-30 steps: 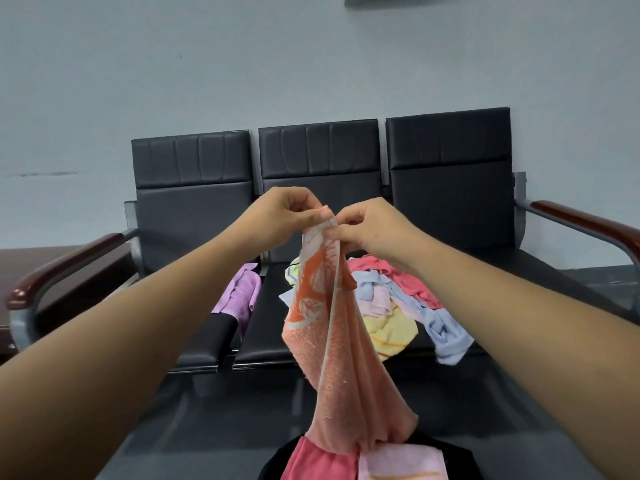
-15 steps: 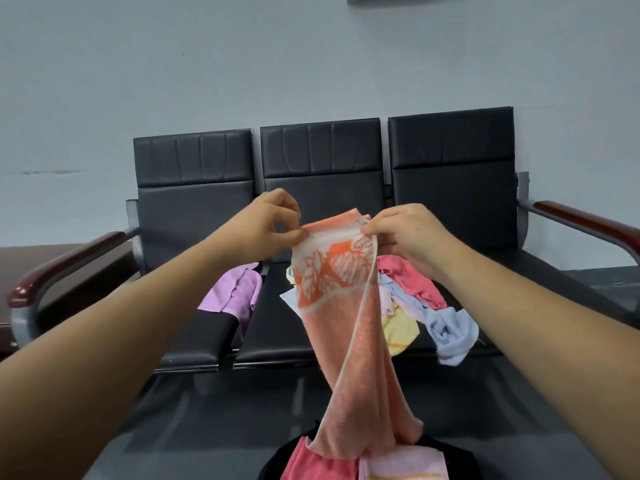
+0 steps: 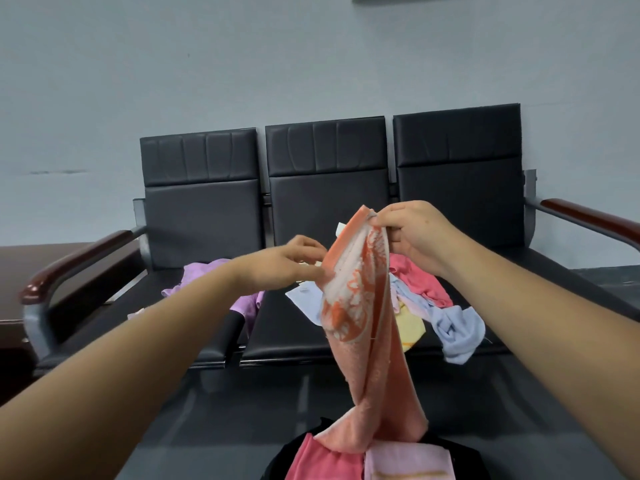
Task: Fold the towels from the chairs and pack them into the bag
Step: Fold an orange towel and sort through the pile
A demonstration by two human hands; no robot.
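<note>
An orange towel with a white leaf pattern hangs in front of me. My right hand pinches its top corner up high. My left hand pinches its left edge lower down. The towel's bottom end rests on the black bag at the lower edge, which holds a folded red towel and a folded pale pink towel. A heap of loose towels, red, blue, yellow and white, lies on the middle and right seats. A purple towel lies on the left seat.
A row of three black chairs stands against the grey wall, with brown armrests at both ends. A dark wooden table sits at the far left. The dark floor lies between the chairs and the bag.
My left hand has slid down the towel's left edge while my right hand rose a little with the top corner. The towel's top now slants and the cloth has twisted.
</note>
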